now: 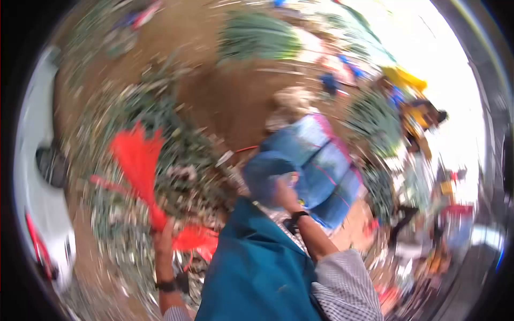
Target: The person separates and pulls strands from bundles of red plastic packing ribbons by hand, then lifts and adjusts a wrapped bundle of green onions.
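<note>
My left hand (163, 235) is closed round the gathered end of a red plastic sheet or bag (140, 166), which fans out above it over the heap of green leaves. Another red piece (197, 241) hangs just right of that hand. My right hand (286, 193) reaches onto a blue round object (270, 174) beside a stack of blue mesh bundles (321, 166). Motion blur hides its fingers, and whether it holds anything is unclear. A teal apron (254, 267) covers my front.
Green leafy trimmings (176, 134) lie on the brown ground at left. Bundles of green stalks (257, 37) are at the top and right (377, 120). A person in yellow (420, 117) is at the right. A white vehicle (43, 187) stands at far left.
</note>
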Demonstrator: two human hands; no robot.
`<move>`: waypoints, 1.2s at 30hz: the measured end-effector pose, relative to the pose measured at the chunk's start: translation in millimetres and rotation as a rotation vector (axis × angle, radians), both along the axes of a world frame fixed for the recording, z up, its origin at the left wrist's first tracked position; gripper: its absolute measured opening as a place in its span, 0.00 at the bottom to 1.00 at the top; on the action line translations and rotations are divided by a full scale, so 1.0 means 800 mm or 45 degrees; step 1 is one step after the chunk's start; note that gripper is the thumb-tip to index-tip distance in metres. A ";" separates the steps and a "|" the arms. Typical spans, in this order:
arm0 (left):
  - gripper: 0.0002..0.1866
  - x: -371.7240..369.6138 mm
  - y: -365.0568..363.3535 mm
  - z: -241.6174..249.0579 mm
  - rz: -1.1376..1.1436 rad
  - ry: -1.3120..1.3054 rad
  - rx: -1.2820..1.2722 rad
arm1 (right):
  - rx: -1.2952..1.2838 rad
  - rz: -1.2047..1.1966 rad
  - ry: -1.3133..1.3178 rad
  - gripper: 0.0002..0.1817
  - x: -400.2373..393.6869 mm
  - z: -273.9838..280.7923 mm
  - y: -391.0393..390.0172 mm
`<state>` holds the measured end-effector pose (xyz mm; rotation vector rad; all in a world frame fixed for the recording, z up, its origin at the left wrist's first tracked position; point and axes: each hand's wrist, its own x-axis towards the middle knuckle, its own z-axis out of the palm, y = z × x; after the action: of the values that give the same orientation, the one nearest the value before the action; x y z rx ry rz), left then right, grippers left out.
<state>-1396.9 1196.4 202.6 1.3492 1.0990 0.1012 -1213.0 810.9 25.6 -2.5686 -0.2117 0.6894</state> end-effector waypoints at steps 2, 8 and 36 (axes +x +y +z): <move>0.09 0.010 0.032 -0.060 -0.142 -0.006 -0.063 | 0.038 -0.142 0.152 0.19 -0.004 -0.037 0.000; 0.14 0.130 0.088 -0.128 -0.616 0.110 0.062 | 0.218 -0.342 -0.181 0.16 -0.010 -0.042 0.024; 0.10 0.516 0.089 -0.068 -1.974 0.135 0.087 | -0.708 -1.165 -0.116 0.11 0.039 -0.034 0.130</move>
<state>-983.9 1267.7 148.2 1.9340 -0.1014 -1.0687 -1181.6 915.3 -1.4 -2.7571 1.2040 0.2823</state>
